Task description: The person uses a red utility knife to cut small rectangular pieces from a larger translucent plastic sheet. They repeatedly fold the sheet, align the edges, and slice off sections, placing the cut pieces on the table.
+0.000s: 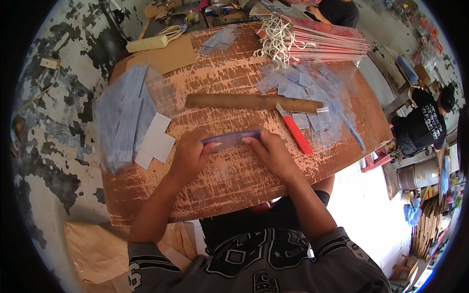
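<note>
Clear plastic strip (230, 139), one, pinched at its ends between left hand (188, 155) and right hand (271, 151), both closed on it, just above the worn wooden bench (220, 180) near its front middle. Beyond it lie one long wooden ruler (251, 102) and one red-handled knife (294, 131); three white cards (156, 142) sit left beside one stack of bluish sleeves (122, 117). Loose small bags (312, 93), too many to count, spread right, with one bundle of red sticks (322, 41) behind.
</note>
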The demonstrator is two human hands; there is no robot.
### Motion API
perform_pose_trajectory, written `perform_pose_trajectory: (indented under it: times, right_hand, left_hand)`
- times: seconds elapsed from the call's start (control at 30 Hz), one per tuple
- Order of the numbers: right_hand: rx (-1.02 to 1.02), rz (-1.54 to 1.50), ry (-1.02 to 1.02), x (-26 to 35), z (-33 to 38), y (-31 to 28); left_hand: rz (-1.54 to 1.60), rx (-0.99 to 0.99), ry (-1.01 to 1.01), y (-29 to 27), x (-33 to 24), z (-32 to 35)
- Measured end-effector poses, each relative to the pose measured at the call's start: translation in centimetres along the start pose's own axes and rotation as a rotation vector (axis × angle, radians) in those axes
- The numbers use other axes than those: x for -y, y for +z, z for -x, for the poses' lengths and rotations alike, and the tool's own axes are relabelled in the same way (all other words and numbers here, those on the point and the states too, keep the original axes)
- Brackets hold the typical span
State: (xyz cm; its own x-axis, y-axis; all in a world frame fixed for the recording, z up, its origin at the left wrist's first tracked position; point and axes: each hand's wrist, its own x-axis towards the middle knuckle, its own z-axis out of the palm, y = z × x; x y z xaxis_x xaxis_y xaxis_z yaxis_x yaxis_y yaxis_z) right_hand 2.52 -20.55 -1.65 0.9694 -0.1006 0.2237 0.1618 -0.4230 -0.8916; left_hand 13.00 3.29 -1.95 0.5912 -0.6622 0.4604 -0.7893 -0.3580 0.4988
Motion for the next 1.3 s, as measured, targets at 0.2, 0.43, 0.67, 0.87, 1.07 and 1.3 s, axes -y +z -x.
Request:
perform_pose_trajectory:
  times: [0.2, 0.43, 0.67, 0.87, 1.07, 1.3]
  right_hand:
    - [-0.019, 0.02, -0.04, 0.2, 0.2, 0.1]
    - [0.047, 0.158, -0.042, 2.1, 0.9, -1.2]
    - [0.075, 0.009, 0.062, 1.7, 2.4, -1.0]
    - [0.036, -0.147, 0.141, 1.1, 2.9, -0.3]
    - [-0.103, -0.546, 0.176, 1.3, 1.7, -0.2]
    - [-0.191, -0.779, 0.261, 1.9, 1.5, 0.5]
  left_hand:
    - [-0.018, -0.08, 0.048, -0.2, 0.2, 0.0]
    - [0.135, -0.016, 0.046, -0.7, 0.6, 0.4]
    - [0.238, 0.178, -0.049, -2.1, 0.2, 0.4]
    - [0.341, 0.268, -0.229, -3.9, -0.6, -0.6]
    - [0.733, 0.041, -0.35, -4.2, 0.8, -0.2]
    - [0.853, 0.186, -0.269, -4.0, 0.0, -1.0]
